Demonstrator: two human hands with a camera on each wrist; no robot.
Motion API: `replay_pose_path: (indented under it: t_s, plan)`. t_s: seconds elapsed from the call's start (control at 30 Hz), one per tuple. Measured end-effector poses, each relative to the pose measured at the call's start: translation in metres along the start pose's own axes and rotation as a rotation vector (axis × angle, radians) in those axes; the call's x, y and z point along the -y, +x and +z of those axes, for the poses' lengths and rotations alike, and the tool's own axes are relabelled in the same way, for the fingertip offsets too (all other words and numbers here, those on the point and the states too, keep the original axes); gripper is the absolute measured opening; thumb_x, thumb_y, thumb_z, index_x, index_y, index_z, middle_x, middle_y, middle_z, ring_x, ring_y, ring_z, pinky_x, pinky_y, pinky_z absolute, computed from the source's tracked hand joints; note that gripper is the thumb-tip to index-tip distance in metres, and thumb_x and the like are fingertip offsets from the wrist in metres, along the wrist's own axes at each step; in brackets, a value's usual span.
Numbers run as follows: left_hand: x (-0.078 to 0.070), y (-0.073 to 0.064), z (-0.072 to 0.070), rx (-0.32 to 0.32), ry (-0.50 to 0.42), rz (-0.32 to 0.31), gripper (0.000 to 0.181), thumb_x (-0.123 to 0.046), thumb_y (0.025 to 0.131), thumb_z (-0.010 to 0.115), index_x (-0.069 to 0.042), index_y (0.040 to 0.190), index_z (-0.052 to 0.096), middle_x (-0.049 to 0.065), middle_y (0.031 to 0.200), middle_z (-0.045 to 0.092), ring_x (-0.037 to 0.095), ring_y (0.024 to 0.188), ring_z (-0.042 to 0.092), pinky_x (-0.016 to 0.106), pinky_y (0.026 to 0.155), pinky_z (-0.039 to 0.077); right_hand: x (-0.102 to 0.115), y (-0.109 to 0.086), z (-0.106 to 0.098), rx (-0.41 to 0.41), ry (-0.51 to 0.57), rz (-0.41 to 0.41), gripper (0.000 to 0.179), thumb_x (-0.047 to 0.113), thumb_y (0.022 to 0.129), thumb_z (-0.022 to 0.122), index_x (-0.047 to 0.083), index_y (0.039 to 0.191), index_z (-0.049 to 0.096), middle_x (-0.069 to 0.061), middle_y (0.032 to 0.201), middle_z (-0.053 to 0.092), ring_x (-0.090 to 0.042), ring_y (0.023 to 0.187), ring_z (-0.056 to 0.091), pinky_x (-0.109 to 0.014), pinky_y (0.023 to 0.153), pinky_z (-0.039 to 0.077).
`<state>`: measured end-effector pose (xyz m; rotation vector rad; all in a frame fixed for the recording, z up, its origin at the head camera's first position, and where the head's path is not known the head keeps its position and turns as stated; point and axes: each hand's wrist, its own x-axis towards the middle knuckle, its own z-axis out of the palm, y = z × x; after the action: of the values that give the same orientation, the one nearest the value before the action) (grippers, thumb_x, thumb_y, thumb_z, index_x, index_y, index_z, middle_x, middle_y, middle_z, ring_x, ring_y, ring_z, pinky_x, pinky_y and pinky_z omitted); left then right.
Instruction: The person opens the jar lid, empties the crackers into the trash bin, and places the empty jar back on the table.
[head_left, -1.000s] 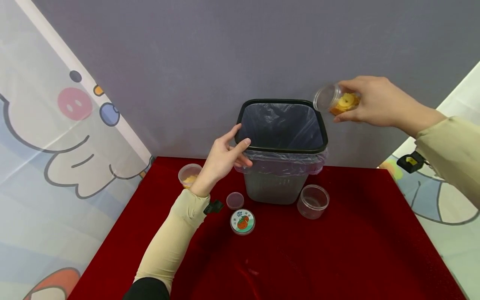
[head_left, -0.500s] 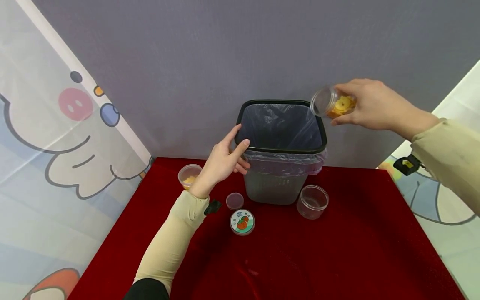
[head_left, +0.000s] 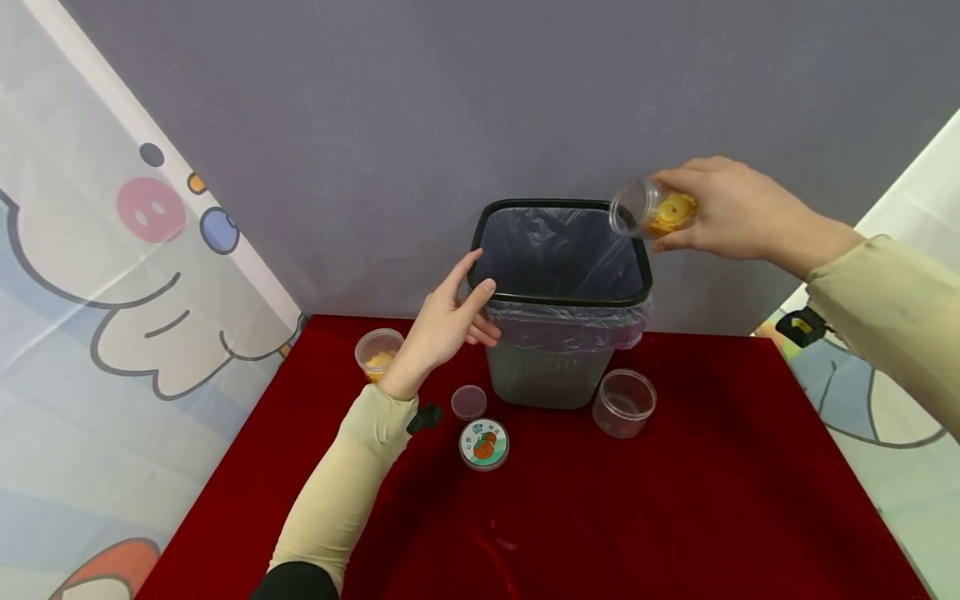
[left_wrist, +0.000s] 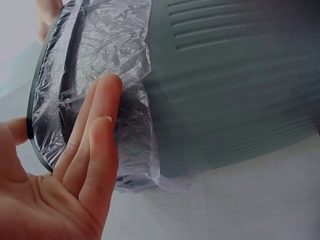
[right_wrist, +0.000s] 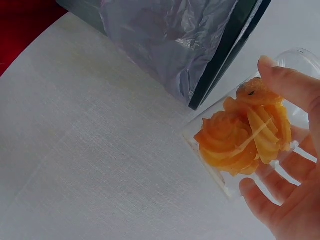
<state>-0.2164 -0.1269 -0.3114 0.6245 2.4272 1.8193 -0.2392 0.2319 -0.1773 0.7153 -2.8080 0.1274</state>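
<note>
My right hand [head_left: 738,208] grips a clear plastic jar [head_left: 632,208], tipped on its side with its mouth facing left. Inside are several yellow-orange, swirl-shaped cookies [right_wrist: 232,142], gathered toward the jar's base end. The jar's mouth overlaps the right back rim of a dark grey trash bin [head_left: 551,375] in the head view. A thin plastic bag [head_left: 562,329] lines the bin and folds down over its outside. At the bin's left front corner is my left hand [head_left: 442,321], its fingers extended against the liner and rim.
Left of the bin stands a clear jar [head_left: 378,354] with yellow pieces inside. A clear jar without a lid [head_left: 625,403] stands at the bin's right front. A small translucent disc [head_left: 469,402] and a lid with a tomato picture [head_left: 483,445] lie on the red tablecloth [head_left: 637,517].
My right hand has moved left and slightly down, bringing the tipped jar's mouth from beside the bin to over its right rim. My left hand stays nearly still at the bin.
</note>
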Motion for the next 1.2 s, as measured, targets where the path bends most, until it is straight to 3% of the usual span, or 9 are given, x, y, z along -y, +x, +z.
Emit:
replay_pose_path:
  t_s: [0.4,0.67,0.9,1.2]
  plan:
    - [0.0021,-0.0009,-0.0006,-0.012,0.020,0.007,0.061,-0.056,0.098,0.054,-0.047,0.152,0.028,0.009,0.075,0.073,0.028,0.064,0.072,0.040,0.063,0.059,0.0067,0.0045,0.0041,-0.005,-0.116,-0.048,0.080,0.030,0.075,0.087,0.002,0.141,0.051,-0.026,0.128,0.055,-0.043,0.113,0.047,-0.063,0.085,0.048]
    - [0.0018,-0.0010,0.0002,-0.016,0.038,0.002,0.063,-0.059,0.098,0.053,-0.047,0.153,0.026,0.008,0.074,0.073,0.029,0.064,0.072,0.040,0.063,0.059,0.0096,0.0059,0.0063,-0.056,-0.180,-0.143,0.079,0.026,0.073,0.089,0.000,0.139,0.054,-0.026,0.127,0.057,-0.044,0.112,0.048,-0.064,0.092,0.045]
    - [0.0017,-0.0012,0.0010,-0.017,0.040,0.000,0.061,-0.057,0.099,0.052,-0.048,0.153,0.026,0.009,0.074,0.073,0.028,0.064,0.072,0.040,0.064,0.059,0.0089,0.0079,0.0067,-0.148,-0.212,-0.247,0.076,0.023,0.071,0.090,-0.001,0.135,0.058,-0.027,0.124,0.059,-0.046,0.109,0.049,-0.064,0.093,0.043]
    - [0.0017,-0.0010,0.0007,-0.018,0.047,0.014,0.064,-0.059,0.098,0.052,-0.045,0.155,0.025,0.008,0.073,0.073,0.029,0.063,0.072,0.041,0.064,0.059,0.0097,0.0094,0.0069,-0.202,-0.267,-0.352,0.075,0.014,0.068,0.091,0.000,0.134,0.058,-0.025,0.122,0.058,-0.045,0.110,0.048,-0.064,0.094,0.042]
